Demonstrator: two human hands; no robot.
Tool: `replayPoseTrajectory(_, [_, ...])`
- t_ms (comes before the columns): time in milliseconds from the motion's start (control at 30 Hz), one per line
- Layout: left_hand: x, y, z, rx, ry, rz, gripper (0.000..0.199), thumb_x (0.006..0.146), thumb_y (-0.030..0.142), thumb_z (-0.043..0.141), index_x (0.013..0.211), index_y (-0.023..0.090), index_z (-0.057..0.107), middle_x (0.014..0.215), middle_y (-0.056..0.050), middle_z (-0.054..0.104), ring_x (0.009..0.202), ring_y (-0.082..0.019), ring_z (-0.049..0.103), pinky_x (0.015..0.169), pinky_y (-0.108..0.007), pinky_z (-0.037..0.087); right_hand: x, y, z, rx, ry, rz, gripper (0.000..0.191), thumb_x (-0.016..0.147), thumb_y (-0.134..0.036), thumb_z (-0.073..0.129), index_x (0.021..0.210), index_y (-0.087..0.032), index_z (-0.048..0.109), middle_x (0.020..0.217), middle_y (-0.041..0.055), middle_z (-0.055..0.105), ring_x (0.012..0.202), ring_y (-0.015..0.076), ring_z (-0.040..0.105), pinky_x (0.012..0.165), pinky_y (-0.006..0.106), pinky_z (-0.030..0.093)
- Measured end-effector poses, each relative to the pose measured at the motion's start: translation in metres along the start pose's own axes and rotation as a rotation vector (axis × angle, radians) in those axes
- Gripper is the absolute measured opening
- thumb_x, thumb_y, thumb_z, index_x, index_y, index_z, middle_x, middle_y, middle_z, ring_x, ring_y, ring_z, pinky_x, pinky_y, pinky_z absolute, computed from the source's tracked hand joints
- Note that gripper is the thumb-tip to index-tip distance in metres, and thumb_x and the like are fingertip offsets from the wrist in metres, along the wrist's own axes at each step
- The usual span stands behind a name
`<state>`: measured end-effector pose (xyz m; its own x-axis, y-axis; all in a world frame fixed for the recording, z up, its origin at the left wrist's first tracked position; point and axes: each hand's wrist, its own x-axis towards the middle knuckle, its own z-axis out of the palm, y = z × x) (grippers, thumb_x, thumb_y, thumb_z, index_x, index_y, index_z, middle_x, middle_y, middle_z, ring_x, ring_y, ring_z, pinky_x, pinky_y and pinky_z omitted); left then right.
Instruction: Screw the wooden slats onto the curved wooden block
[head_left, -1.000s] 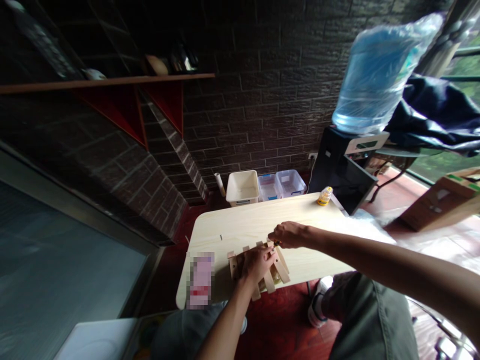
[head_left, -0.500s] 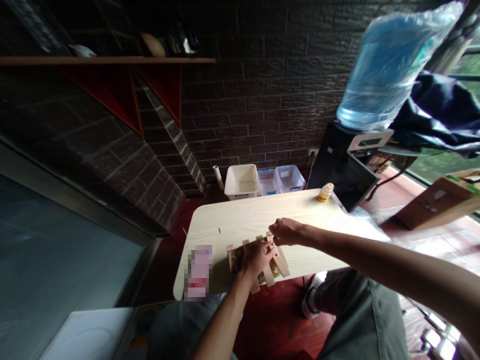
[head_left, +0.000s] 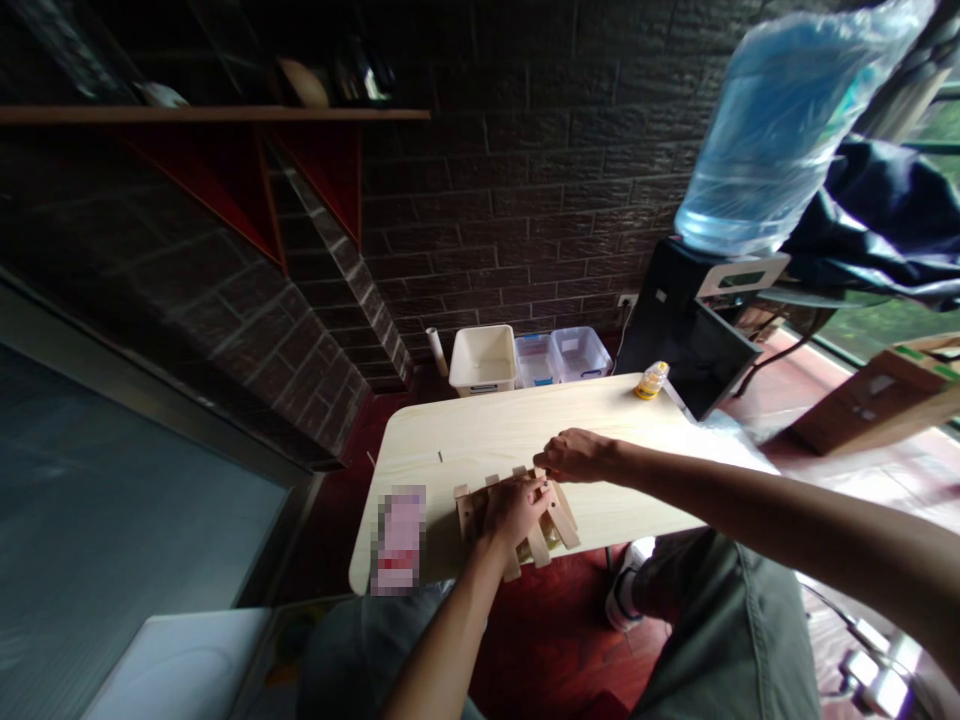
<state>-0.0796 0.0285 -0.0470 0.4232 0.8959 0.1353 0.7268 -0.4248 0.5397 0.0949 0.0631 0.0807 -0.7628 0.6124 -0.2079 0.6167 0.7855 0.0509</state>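
A small light-wood slatted frame (head_left: 538, 545) lies near the front edge of the pale table, with dark screw heads or holes in its slats. My left hand (head_left: 514, 512) rests over the middle of the frame and grips it, fingers toward its right end. Just beyond, my right hand (head_left: 576, 455) is closed at the frame's upper right corner. A small orange-and-dark bit shows under its fingers, too little to tell what it is. Behind the frame, a single small dark screw-like piece (head_left: 440, 456) lies on the tabletop.
The pale table (head_left: 465, 425) bears a pinkish blurred-out packet (head_left: 400, 540) at left and a yellow-labelled bottle (head_left: 652, 380) at the far right corner. Bins (head_left: 484, 358) stand behind it by the brick wall. A water dispenser (head_left: 675, 310) is at right, a cardboard box (head_left: 877, 400) beyond.
My right hand has turned slightly at the frame's corner, and a bit of orange now shows under it. My left hand and the frame stay in place. The view has shifted a little.
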Motion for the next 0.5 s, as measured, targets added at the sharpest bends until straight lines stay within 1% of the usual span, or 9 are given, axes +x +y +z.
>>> replayPoseTrajectory(67, [0.0006, 0.0009, -0.0015, 0.005, -0.017, -0.005, 0.026, 0.092, 0.035, 0.053, 0.107, 0.024, 0.071, 0.086, -0.004, 0.071, 0.08, -0.017, 0.064, 0.081, -0.03, 0.044, 0.0016, -0.0013, -0.0013, 0.007, -0.021, 0.02, 0.022, 0.088, -0.025, 0.051, 0.104, -0.017, 0.065, 0.089, 0.0108, 0.072, 0.078, 0.0231, 0.067, 0.062, 0.029, 0.044])
replayPoseTrajectory(167, [0.0012, 0.0018, -0.0025, 0.003, -0.041, -0.03, 0.024, 0.09, 0.036, 0.057, 0.104, 0.023, 0.072, 0.085, -0.004, 0.071, 0.08, -0.018, 0.065, 0.083, -0.031, 0.045, 0.0022, -0.0021, -0.0049, 0.08, -0.073, 0.12, 0.024, 0.085, -0.029, 0.057, 0.103, -0.016, 0.065, 0.09, 0.0118, 0.071, 0.078, 0.0228, 0.068, 0.06, 0.027, 0.044])
replayPoseTrajectory(267, [0.0013, 0.0016, -0.0014, -0.019, -0.023, -0.041, 0.025, 0.089, 0.037, 0.058, 0.107, 0.024, 0.071, 0.09, -0.004, 0.072, 0.083, -0.018, 0.065, 0.086, -0.031, 0.045, 0.0021, -0.0019, -0.0051, 0.145, -0.104, 0.227, 0.026, 0.084, -0.034, 0.059, 0.1, -0.014, 0.066, 0.091, 0.0137, 0.07, 0.079, 0.0232, 0.068, 0.058, 0.025, 0.043])
replayPoseTrajectory(333, [0.0012, 0.0014, -0.0012, -0.028, -0.001, -0.026, 0.025, 0.089, 0.035, 0.059, 0.108, 0.025, 0.071, 0.092, -0.004, 0.072, 0.084, -0.018, 0.065, 0.086, -0.031, 0.045, 0.0023, -0.0017, -0.0031, 0.157, -0.102, 0.255, 0.027, 0.084, -0.033, 0.058, 0.1, -0.013, 0.066, 0.09, 0.0141, 0.07, 0.079, 0.0239, 0.068, 0.058, 0.026, 0.044])
replayPoseTrajectory(400, [0.0009, 0.002, -0.0023, -0.023, 0.0, -0.012, 0.022, 0.089, 0.035, 0.059, 0.104, 0.025, 0.072, 0.085, -0.003, 0.072, 0.078, -0.016, 0.064, 0.083, -0.029, 0.045, 0.0025, -0.001, -0.0019, 0.146, -0.098, 0.232, 0.028, 0.082, -0.031, 0.059, 0.102, -0.012, 0.066, 0.09, 0.014, 0.07, 0.08, 0.0243, 0.068, 0.058, 0.026, 0.044])
replayPoseTrajectory(500, [0.0001, 0.0042, -0.0053, -0.017, -0.023, -0.009, 0.021, 0.089, 0.034, 0.057, 0.096, 0.022, 0.073, 0.074, -0.002, 0.068, 0.067, -0.014, 0.059, 0.073, -0.026, 0.043, 0.0023, 0.0009, -0.0042, 0.125, -0.092, 0.144, 0.034, 0.078, -0.028, 0.063, 0.109, -0.013, 0.064, 0.094, 0.0134, 0.07, 0.079, 0.0232, 0.067, 0.057, 0.026, 0.043])
